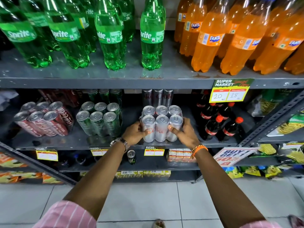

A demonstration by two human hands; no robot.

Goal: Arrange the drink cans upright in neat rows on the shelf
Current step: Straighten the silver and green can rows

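Note:
A block of several silver cans [162, 123] stands upright at the front of the grey middle shelf [82, 140], in two rows. My left hand [135, 133] clasps its left side and my right hand [185, 131] clasps its right side, thumbs across the front cans. To the left stand a block of dark green cans [99, 120] and a block of red cola cans [44, 120], both upright. More silver cans [158, 96] stand behind in the shadow.
Small cola bottles [218, 122] stand close on the right of the silver cans. Green bottles [111, 35] and orange bottles [230, 35] fill the shelf above. A single dark can [131, 157] sits on the lower shelf. Price tags hang on the shelf edges; snack bags are at the far right.

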